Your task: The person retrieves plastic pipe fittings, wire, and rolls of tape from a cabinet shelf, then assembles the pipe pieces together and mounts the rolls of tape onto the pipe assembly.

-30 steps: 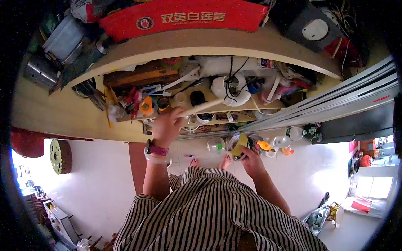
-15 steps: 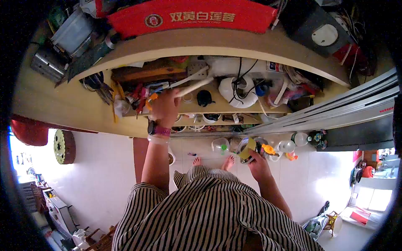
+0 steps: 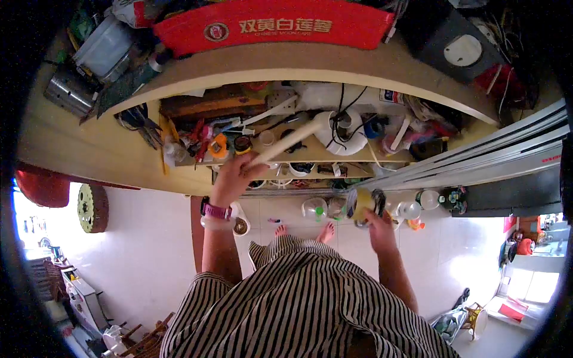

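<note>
My left hand (image 3: pixel 234 181) is closed around one end of a long pale stick (image 3: pixel 286 144). The stick slants up to the right across the front of a shelf, its far end in front of a white ring-shaped object (image 3: pixel 340 134) with black cords. Just above that hand, an orange tape roll (image 3: pixel 218 145) and a small dark jar (image 3: pixel 243 144) sit on the shelf. Lower right, my right hand (image 3: pixel 381 231) grips a yellow tape roll (image 3: pixel 360 206), blurred by motion. A darker round edge shows beside the roll; I cannot tell what it belongs to.
The open shelf holds cords, tools and a power strip (image 3: pixel 282 101). Above it, a red box (image 3: pixel 274 25) lies on the wooden top. Clear plastic bottles (image 3: pixel 313 208) stand on the floor near my feet. A white container (image 3: pixel 240 225) is left of them. Sliding-door tracks (image 3: pixel 477 140) run at right.
My left hand has come down toward me with the stick, uncovering the orange tape roll and dark jar. My right hand has shifted slightly right and turned the yellow tape roll.
</note>
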`<state>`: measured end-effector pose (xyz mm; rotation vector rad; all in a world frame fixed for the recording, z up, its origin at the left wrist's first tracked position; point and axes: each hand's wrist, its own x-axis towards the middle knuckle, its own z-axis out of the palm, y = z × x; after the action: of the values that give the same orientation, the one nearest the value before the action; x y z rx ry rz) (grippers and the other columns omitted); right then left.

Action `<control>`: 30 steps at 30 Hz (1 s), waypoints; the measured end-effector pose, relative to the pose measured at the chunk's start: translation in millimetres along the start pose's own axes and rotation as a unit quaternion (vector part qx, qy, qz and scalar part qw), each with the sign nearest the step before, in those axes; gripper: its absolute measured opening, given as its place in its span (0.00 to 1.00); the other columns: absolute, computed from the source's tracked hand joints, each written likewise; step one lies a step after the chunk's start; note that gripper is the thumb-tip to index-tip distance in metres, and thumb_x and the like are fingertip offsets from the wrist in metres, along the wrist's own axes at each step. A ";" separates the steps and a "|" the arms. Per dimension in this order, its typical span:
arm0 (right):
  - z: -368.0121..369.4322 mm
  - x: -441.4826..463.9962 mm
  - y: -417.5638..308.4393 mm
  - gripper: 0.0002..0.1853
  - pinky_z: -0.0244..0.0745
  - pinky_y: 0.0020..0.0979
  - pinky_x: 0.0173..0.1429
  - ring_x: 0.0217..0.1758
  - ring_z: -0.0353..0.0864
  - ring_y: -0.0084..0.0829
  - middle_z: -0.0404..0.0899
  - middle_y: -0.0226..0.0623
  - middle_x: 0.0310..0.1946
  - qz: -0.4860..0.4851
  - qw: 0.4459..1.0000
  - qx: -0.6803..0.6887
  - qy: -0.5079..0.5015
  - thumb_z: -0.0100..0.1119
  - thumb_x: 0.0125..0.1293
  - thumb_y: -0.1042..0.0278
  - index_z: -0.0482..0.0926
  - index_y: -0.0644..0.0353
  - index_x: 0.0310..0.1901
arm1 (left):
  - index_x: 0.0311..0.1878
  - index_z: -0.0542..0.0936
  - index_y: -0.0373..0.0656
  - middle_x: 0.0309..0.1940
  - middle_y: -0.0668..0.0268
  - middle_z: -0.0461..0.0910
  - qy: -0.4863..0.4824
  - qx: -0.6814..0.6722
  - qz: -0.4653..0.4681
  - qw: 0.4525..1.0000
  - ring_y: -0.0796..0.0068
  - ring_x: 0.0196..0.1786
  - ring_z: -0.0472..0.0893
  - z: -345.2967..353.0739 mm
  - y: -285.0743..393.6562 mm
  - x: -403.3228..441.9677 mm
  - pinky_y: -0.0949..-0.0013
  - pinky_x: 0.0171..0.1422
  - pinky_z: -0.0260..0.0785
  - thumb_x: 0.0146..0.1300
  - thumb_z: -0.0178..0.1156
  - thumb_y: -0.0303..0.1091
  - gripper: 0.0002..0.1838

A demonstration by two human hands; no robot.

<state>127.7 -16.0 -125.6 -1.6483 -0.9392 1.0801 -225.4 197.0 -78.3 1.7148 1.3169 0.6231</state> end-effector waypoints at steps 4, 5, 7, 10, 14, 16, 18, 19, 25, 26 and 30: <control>3.6 23.1 -99.1 0.17 0.74 0.32 0.53 0.43 0.81 0.25 0.84 0.31 0.40 -0.008 1.000 0.013 0.026 0.66 0.62 0.64 0.80 0.61 0.50 | 0.51 0.82 0.37 0.31 0.60 0.84 -0.035 -0.089 0.088 0.992 0.78 0.31 0.79 31.9 -17.5 -29.8 0.70 0.38 0.71 0.61 0.68 0.35 0.18; 7.2 28.8 -115.8 0.17 0.75 0.32 0.51 0.40 0.82 0.23 0.85 0.30 0.38 -0.001 0.997 0.054 0.047 0.69 0.60 0.63 0.81 0.61 0.48 | 0.51 0.82 0.37 0.31 0.59 0.84 -0.063 -0.085 0.076 0.991 0.77 0.32 0.79 35.0 -8.8 -38.3 0.70 0.39 0.72 0.60 0.69 0.35 0.18; 17.1 38.8 -144.4 0.17 0.75 0.32 0.50 0.40 0.82 0.23 0.84 0.29 0.38 -0.037 0.999 0.035 -0.001 0.69 0.59 0.63 0.81 0.61 0.47 | 0.50 0.83 0.37 0.32 0.57 0.84 -0.103 -0.072 0.070 0.990 0.75 0.33 0.81 42.6 -4.5 -46.9 0.68 0.40 0.73 0.58 0.70 0.35 0.19; 27.0 37.0 -173.4 0.16 0.75 0.32 0.47 0.40 0.82 0.25 0.84 0.30 0.37 -0.083 0.991 -0.019 -0.105 0.71 0.59 0.63 0.81 0.61 0.44 | 0.50 0.83 0.37 0.33 0.57 0.84 -0.121 -0.066 0.069 0.988 0.72 0.33 0.82 52.2 11.2 -57.9 0.67 0.40 0.73 0.56 0.71 0.36 0.19; 45.8 35.6 -202.2 0.18 0.74 0.37 0.45 0.40 0.81 0.41 0.81 0.38 0.37 -0.344 0.889 -0.276 -0.125 0.73 0.56 0.60 0.80 0.62 0.42 | 0.49 0.83 0.39 0.31 0.56 0.84 -0.068 -0.084 0.024 0.994 0.66 0.29 0.83 72.5 1.8 -68.6 0.66 0.36 0.73 0.53 0.74 0.40 0.23; 57.9 29.3 -206.8 0.18 0.73 0.41 0.44 0.40 0.78 0.49 0.77 0.42 0.38 -0.380 0.865 -0.314 -0.099 0.73 0.53 0.59 0.79 0.61 0.40 | 0.48 0.84 0.40 0.29 0.58 0.84 -0.045 -0.091 0.034 0.994 0.65 0.27 0.83 89.2 -20.4 -68.7 0.65 0.34 0.73 0.51 0.75 0.43 0.23; 64.8 26.4 -210.4 0.16 0.75 0.37 0.45 0.40 0.80 0.44 0.77 0.40 0.37 -0.378 0.837 -0.387 -0.079 0.74 0.52 0.68 0.78 0.63 0.39 | 0.50 0.80 0.38 0.35 0.62 0.85 -0.040 -0.093 0.035 0.994 0.74 0.36 0.83 96.0 -31.0 -70.8 0.67 0.41 0.75 0.54 0.74 0.37 0.22; 66.8 26.3 -208.9 0.16 0.75 0.37 0.45 0.40 0.80 0.44 0.77 0.40 0.37 -0.379 0.837 -0.387 -0.082 0.74 0.52 0.68 0.78 0.63 0.39 | 0.50 0.79 0.37 0.37 0.63 0.85 -0.033 -0.071 0.029 0.996 0.76 0.40 0.83 94.1 -27.1 -73.1 0.67 0.44 0.76 0.54 0.74 0.36 0.23; 77.8 22.9 -205.1 0.18 0.72 0.43 0.42 0.39 0.77 0.47 0.75 0.41 0.41 -0.407 0.831 -0.378 -0.043 0.72 0.52 0.60 0.77 0.62 0.39 | 0.54 0.76 0.38 0.43 0.62 0.84 -0.041 -0.087 0.014 0.995 0.72 0.44 0.84 88.1 -27.3 -76.8 0.65 0.50 0.77 0.56 0.73 0.33 0.24; 79.1 21.0 -208.2 0.20 0.72 0.44 0.43 0.40 0.77 0.48 0.75 0.43 0.43 -0.404 0.821 -0.401 -0.049 0.72 0.52 0.60 0.77 0.63 0.41 | 0.54 0.76 0.38 0.43 0.62 0.84 -0.041 -0.087 0.015 0.995 0.72 0.44 0.84 94.2 -36.7 -75.5 0.65 0.50 0.77 0.56 0.73 0.33 0.24; 81.7 19.1 -213.8 0.28 0.74 0.46 0.47 0.43 0.78 0.50 0.73 0.48 0.49 -0.414 0.776 -0.471 -0.064 0.72 0.53 0.58 0.74 0.68 0.49 | 0.52 0.83 0.47 0.33 0.57 0.86 -0.011 -0.337 0.016 0.941 0.58 0.36 0.86 114.5 -65.8 -72.8 0.61 0.39 0.76 0.51 0.75 0.50 0.28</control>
<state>34.2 85.1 58.2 -1.5414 -2.2648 0.0366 -190.7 95.4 -184.2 1.1709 0.9047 0.9415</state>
